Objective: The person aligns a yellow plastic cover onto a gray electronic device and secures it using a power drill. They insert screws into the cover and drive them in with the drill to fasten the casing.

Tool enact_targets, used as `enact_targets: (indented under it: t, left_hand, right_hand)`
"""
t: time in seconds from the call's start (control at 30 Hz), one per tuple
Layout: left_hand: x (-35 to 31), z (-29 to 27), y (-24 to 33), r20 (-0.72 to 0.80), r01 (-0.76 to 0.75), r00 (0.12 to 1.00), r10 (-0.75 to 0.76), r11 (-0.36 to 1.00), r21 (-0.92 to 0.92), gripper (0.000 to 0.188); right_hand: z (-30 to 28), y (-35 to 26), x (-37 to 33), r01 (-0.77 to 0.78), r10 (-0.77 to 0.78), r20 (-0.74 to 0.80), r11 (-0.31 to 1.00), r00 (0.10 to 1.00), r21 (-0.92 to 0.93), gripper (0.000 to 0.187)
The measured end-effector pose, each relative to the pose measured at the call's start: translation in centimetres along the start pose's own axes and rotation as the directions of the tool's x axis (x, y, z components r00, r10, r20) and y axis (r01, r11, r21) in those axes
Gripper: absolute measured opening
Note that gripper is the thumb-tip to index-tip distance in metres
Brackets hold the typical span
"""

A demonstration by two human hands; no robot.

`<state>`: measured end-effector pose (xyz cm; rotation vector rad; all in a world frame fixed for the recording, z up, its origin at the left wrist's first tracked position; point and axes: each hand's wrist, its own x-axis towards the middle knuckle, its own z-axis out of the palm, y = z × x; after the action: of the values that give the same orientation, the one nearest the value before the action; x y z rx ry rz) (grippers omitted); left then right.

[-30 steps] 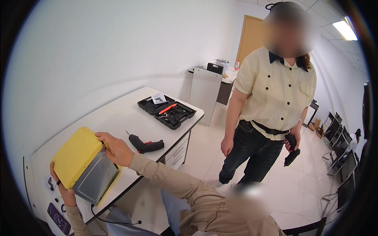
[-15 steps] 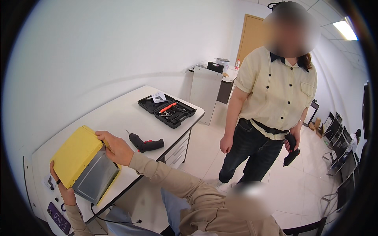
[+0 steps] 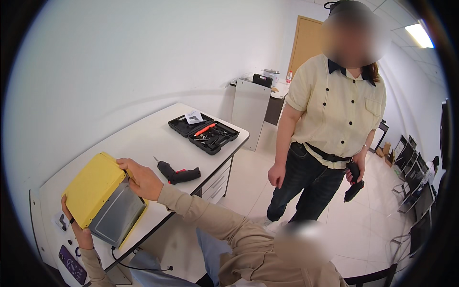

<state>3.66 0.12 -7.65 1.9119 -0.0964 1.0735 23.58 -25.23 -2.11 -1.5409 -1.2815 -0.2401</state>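
A box with a yellow cover (image 3: pixel 93 189) and a grey side panel (image 3: pixel 114 215) is at the near left of the table. My right hand (image 3: pixel 142 181) grips its upper right corner, fingers curled over the yellow edge. Against its left side, my left hand (image 3: pixel 71 215) wraps the cover from below; part of that hand is hidden. To the right of the box lies a black-and-red cordless screwdriver (image 3: pixel 179 173), which neither hand touches.
An open black tool case (image 3: pixel 205 134) with bits lies farther back on the white table (image 3: pixel 143 129). A purple phone (image 3: pixel 71 263) is at the near left; a black cord (image 3: pixel 138 268) hangs over the edge. A person (image 3: pixel 334 115) stands at right, holding a black tool (image 3: pixel 354 184).
The view has shifted very slightly. Both my hands stay in place on the box. The standing person's free hand has uncurled a little.
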Motion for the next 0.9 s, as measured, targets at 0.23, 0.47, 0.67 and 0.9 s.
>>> enact_targets:
  t: [0.23,0.47,0.67,0.9]
  left_hand:
    - [0.2,0.3,0.3,-0.015,-0.007,1.0,0.007,1.0,0.007,0.118]
    - [-0.4,-0.8,-0.8,-0.002,-0.007,1.0,0.007,0.999,0.043,0.116]
    - [-0.9,-3.0,-4.3,0.027,0.016,0.999,-0.019,0.992,0.129,0.115]
    - [0.1,-2.7,-4.5,0.018,-0.002,1.0,-0.001,0.99,0.143,0.113]
  right_hand:
    - [0.0,0.2,-0.1,0.009,-0.009,-0.013,1.0,1.0,-0.004,0.049]
    - [0.4,0.3,0.1,0.087,-0.088,-0.069,0.996,0.994,-0.025,0.051]
    - [0.4,0.5,0.0,0.101,-0.105,-0.081,0.994,0.991,-0.046,0.052]
    - [0.1,0.1,-0.1,-0.05,0.05,-0.013,0.999,0.999,0.017,0.051]
